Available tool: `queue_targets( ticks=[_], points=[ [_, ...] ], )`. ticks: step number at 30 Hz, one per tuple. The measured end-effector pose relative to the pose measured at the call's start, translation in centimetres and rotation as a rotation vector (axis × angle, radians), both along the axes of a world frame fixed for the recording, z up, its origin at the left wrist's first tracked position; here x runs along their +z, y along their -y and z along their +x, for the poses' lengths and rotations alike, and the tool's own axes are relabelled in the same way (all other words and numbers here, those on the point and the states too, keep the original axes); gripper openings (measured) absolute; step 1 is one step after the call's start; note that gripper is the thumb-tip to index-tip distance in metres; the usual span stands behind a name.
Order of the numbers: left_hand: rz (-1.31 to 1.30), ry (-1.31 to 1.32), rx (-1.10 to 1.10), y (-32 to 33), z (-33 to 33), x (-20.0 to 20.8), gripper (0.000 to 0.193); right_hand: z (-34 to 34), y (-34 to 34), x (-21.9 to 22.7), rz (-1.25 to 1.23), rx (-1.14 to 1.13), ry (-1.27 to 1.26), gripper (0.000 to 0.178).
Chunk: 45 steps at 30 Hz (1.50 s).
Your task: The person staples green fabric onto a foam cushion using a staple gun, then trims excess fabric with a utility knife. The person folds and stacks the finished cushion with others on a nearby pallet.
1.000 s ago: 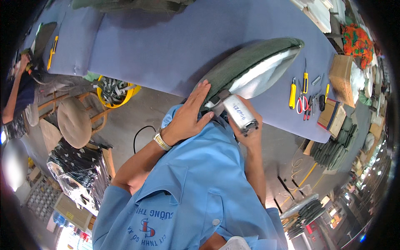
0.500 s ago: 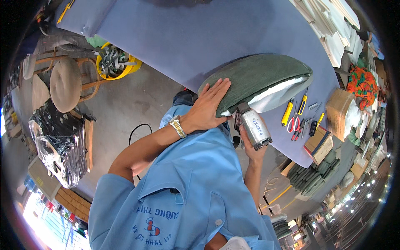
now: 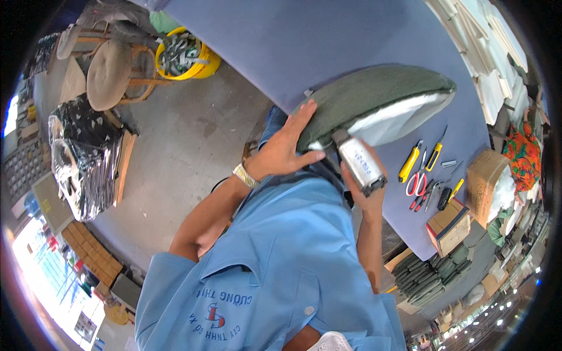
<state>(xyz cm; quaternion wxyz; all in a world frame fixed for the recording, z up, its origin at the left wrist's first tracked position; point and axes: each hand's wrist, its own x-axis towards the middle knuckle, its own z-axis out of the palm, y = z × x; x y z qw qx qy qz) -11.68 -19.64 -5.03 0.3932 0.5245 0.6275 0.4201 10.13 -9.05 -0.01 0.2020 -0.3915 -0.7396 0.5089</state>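
A dark green padded seat cushion (image 3: pixel 374 96) is tilted on its edge at the near side of the table, its pale underside facing me. My left hand (image 3: pixel 280 151) holds its left end, fingers along the green fabric and thumb stretched by the near lower edge. My right hand (image 3: pixel 367 196) is closed round a silver staple gun (image 3: pixel 358 159). The gun's dark nose is at the cushion's near edge, beside the pale underside; whether it touches cannot be made out. Most of the gun's handle is hidden by its body and my hand.
On the blue-grey table (image 3: pixel 374 29), right of the cushion, lie yellow cutters (image 3: pixel 410 162), red-handled scissors (image 3: pixel 416 184), pliers and a screwdriver. Nearby are a small open box (image 3: pixel 448 227) and a cardboard box (image 3: pixel 487 184). A yellow bucket of scraps (image 3: pixel 205 63) stands left of the table.
The view has shifted, moving the table and bucket rightward in it. My left fingers are closer together on the cushion's end, with the thumb now showing. The staple gun stays by the cushion's edge.
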Motion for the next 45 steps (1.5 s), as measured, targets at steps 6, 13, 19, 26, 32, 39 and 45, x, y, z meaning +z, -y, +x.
queue_targets(
  ticks=[6, 13, 19, 26, 32, 39, 45],
  points=[
    [-0.076, -0.165, -0.122, -1.6, -1.0, 0.8, 0.106, -0.4, -0.4, -0.4, 0.055, 0.04, -0.07, 0.053],
    [-0.211, 0.013, -0.168, -2.9, -1.7, 1.1, 0.1, -0.2, -0.8, -1.2, -0.004, 0.073, -0.138, 0.049],
    [-0.273, -0.137, -0.168, -3.7, -1.4, 1.7, 0.097, -0.7, -1.0, -1.0, 0.039, 0.042, -0.143, 0.057],
    [-0.371, 0.151, -0.267, -4.1, -3.5, 4.0, 0.098, -1.3, -0.6, -0.7, -0.032, -0.012, -0.137, 0.062],
    [-0.217, -0.153, -0.293, -3.4, -3.1, 1.8, 0.095, -1.2, -0.4, -0.4, -0.041, -0.006, -0.171, 0.068],
    [-0.216, -0.388, -0.253, -3.1, -0.8, 2.6, 0.096, 0.2, 1.0, -0.6, -0.058, -0.03, -0.121, 0.069],
    [-0.212, -0.535, -0.172, -2.7, 0.9, 3.8, 0.097, 0.7, 1.2, -0.8, -0.1, -0.002, -0.134, 0.068]
  ],
)
